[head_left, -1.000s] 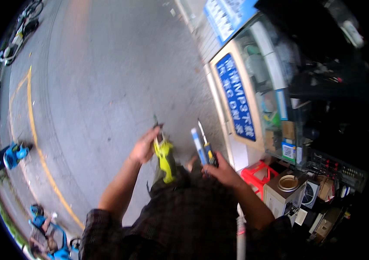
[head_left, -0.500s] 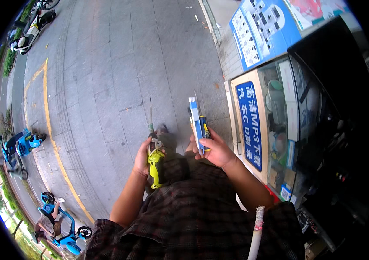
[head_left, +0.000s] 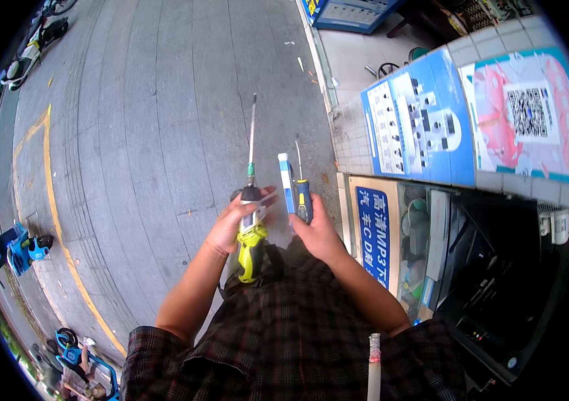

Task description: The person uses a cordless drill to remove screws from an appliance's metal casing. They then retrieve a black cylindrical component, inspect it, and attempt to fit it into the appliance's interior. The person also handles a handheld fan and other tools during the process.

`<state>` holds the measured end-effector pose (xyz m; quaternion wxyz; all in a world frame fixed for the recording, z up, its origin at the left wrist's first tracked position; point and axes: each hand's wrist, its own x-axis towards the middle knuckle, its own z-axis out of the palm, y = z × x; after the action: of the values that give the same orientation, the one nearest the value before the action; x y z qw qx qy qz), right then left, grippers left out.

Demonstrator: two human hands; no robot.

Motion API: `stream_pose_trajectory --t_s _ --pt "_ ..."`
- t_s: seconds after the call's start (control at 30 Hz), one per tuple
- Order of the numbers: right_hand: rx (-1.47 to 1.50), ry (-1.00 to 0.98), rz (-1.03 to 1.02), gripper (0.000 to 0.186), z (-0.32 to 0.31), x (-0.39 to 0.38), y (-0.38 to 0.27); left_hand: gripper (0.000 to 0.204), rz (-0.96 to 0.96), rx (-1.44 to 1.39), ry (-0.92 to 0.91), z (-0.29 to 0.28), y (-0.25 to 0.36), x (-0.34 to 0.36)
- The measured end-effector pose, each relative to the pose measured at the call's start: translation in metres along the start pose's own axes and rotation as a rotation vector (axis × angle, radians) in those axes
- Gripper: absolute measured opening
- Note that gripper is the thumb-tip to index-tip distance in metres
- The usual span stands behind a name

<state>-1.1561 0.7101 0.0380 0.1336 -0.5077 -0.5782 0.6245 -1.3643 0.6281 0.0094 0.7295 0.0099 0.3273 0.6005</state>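
Note:
My left hand (head_left: 229, 226) grips a yellow-green and black power drill (head_left: 252, 254) near its chuck; a long thin bit (head_left: 252, 127) with a green band points away from me. Right of it, my right hand (head_left: 311, 227) holds a slim blue-and-white box (head_left: 286, 177) alongside a yellow-and-dark screwdriver (head_left: 303, 194), its thin shaft pointing forward. The two hands are apart at waist height. A white cigarette (head_left: 374, 371) with a burnt end juts in from the lower edge, over my checked shirt.
Blue scooters (head_left: 24, 246) and a person (head_left: 80, 377) on one line the left, beyond a yellow line. Grey paving (head_left: 151, 120) lies ahead. At right stand a tiled counter with posters (head_left: 418, 120), a glass case (head_left: 411, 260), a signboard (head_left: 371, 234) and black equipment (head_left: 491, 281).
The view has shifted toward the tiled counter, whose posters now show more fully. The drill, in my left hand, has come nearer my right hand, its bit more fully in sight.

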Motion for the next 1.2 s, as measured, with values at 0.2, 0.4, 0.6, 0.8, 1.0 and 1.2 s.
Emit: stream_pose_trajectory --t_s 0.2,0.4,0.6,0.8,1.0,1.2 --pt "-0.351 0.115 -0.104 0.050 0.018 0.091 -0.052 0.047 -0.111 0.138 -0.017 0.009 0.071 0.084" --pt "-0.506 -0.011 -0.097 0.049 -0.014 0.198 -0.078 0.047 -0.044 0.527 -0.023 0.033 0.118 0.176" --pt "-0.708 0.047 -0.256 0.037 -0.074 0.266 -0.145 0.055 -0.053 0.550 -0.135 0.120 0.187 0.267" --pt "-0.608 0.090 -0.290 0.053 -0.116 0.349 -0.214 0.051 -0.012 0.645 -0.194 0.132 0.254 0.366" --pt "-0.353 0.031 -0.372 0.065 -0.133 0.434 -0.260 0.048 -0.140 0.654 -0.245 0.123 0.334 0.454" --pt "0.099 0.224 -0.237 0.038 -0.140 0.503 -0.298 0.047 -0.219 0.654 -0.449 0.165 0.423 0.542"
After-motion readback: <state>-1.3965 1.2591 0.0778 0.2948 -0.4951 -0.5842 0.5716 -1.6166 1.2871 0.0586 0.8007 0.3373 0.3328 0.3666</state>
